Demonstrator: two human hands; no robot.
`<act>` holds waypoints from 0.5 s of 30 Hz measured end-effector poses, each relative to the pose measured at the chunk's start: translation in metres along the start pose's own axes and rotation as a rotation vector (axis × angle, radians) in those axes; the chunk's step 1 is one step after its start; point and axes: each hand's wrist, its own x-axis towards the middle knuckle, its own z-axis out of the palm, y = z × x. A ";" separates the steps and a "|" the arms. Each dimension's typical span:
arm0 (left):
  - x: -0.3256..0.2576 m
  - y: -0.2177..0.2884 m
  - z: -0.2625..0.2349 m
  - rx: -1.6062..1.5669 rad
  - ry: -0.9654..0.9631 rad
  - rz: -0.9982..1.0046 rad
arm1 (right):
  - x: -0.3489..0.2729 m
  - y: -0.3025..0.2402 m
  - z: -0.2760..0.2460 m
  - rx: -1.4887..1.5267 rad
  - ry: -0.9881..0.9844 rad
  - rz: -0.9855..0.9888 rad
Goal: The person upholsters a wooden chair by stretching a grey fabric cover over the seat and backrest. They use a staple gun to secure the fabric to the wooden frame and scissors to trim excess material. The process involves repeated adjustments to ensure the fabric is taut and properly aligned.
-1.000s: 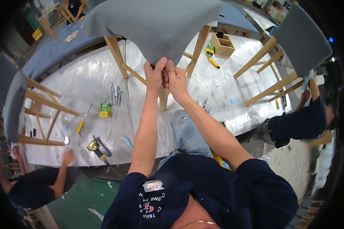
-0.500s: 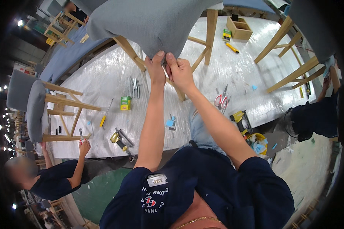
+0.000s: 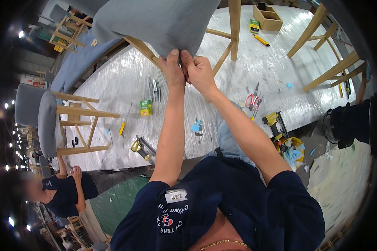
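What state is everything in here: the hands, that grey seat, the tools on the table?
left hand: pinching the grey fabric edge
right hand: pinching the same edge, touching the left
grey upholstered chair: on the table, tilted
scissors: lying flat on the table
wooden box: open-topped
yellow power tool: lying at the table edge

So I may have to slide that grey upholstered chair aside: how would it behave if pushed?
The chair lies overturned on the table, wooden legs sticking out, so it probably rocks or tips rather than slides. The plastic-wrapped top looks slick, which may help. The grey fabric, pinched by both hands, seems soft and would likely give, so push on the frame.
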 end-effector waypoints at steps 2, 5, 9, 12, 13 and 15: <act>0.007 -0.011 -0.004 0.112 0.045 0.134 | -0.002 -0.009 0.002 0.016 -0.008 0.079; 0.026 -0.026 -0.033 0.136 -0.187 0.045 | 0.000 0.018 -0.035 -0.037 -0.194 0.202; 0.012 -0.004 -0.015 0.023 0.022 -0.010 | -0.036 0.081 -0.150 -0.222 -0.129 0.475; 0.006 0.005 -0.017 -0.098 0.100 -0.094 | -0.071 0.145 -0.278 -0.348 0.186 0.724; -0.001 0.009 -0.007 -0.056 0.115 -0.025 | -0.081 0.165 -0.324 -0.481 0.278 0.690; -0.003 0.013 0.003 -0.098 0.158 0.030 | -0.102 0.198 -0.402 -0.727 0.431 0.724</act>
